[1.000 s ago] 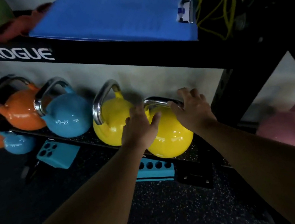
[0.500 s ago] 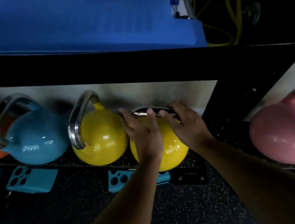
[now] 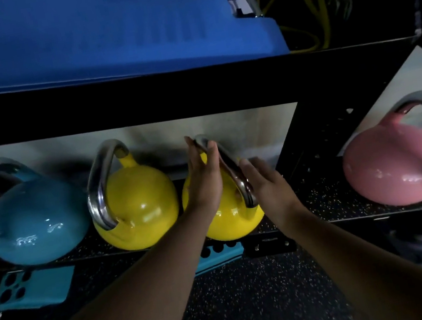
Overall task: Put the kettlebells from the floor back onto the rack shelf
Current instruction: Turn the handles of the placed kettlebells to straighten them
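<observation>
Both flat hands [image 3: 204,177] flank the yellow kettlebell's handle [image 3: 229,168].

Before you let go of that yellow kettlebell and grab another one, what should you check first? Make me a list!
1. The round yellow kettlebell with the steel handle sits on the black speckled rack shelf: ok.
2. It sits fully back from the shelf's front edge: not ok, its belly bulges over the edge.
3. It leaves room for the neighbouring yellow kettlebell: cannot tell, they look very close.
4. Left hand is open, flat against the handle: ok.
5. Right hand is open beside the handle, not gripping: ok.
6. More kettlebells wait on the floor: cannot tell, none in view.
</observation>
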`<move>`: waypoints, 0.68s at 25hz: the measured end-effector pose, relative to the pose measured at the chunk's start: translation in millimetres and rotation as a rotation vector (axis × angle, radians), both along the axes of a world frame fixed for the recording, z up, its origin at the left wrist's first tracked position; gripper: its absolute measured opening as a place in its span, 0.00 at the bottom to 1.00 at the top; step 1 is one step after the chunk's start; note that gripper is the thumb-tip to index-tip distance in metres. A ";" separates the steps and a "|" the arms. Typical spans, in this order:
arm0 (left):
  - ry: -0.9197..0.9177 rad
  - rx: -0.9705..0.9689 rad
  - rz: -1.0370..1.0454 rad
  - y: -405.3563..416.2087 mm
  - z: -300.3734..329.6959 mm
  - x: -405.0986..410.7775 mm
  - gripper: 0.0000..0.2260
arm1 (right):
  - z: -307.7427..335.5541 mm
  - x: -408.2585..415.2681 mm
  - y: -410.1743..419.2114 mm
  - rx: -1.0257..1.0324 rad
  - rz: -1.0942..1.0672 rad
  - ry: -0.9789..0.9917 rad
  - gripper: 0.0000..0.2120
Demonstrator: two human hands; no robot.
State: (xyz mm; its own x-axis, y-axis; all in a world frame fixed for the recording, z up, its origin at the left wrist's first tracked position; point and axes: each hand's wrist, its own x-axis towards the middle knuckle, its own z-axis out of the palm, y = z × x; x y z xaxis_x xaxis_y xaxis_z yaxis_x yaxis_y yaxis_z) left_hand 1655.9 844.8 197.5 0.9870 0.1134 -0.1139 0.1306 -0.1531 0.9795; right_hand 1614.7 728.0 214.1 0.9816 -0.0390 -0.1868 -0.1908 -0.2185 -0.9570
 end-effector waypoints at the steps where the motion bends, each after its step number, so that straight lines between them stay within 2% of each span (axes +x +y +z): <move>1: 0.000 -0.031 0.019 -2.4 1.0 0.0 0.30 | 0.1 2.7 3.1 0.080 -0.002 0.001 0.15; 3: -0.007 -0.059 0.013 1.4 -2.1 7.0 0.32 | 0.0 1.2 16.2 0.194 -0.044 -0.010 0.17; 7: 0.054 -0.013 -0.141 11.1 -6.4 29.5 0.33 | -4.0 -7.9 42.6 0.297 -0.111 -0.017 0.19; 10: 0.035 0.007 -0.157 10.9 -9.5 37.0 0.36 | -5.4 -6.2 44.4 0.328 -0.111 -0.026 0.19; 14: 0.000 0.033 -0.151 3.6 -17.4 43.3 0.29 | -9.5 -4.3 39.5 0.311 -0.131 -0.076 0.20; 17: -0.028 -0.065 -0.133 9.2 -22.9 48.3 0.26 | -12.0 -2.7 48.4 0.280 -0.107 -0.085 0.22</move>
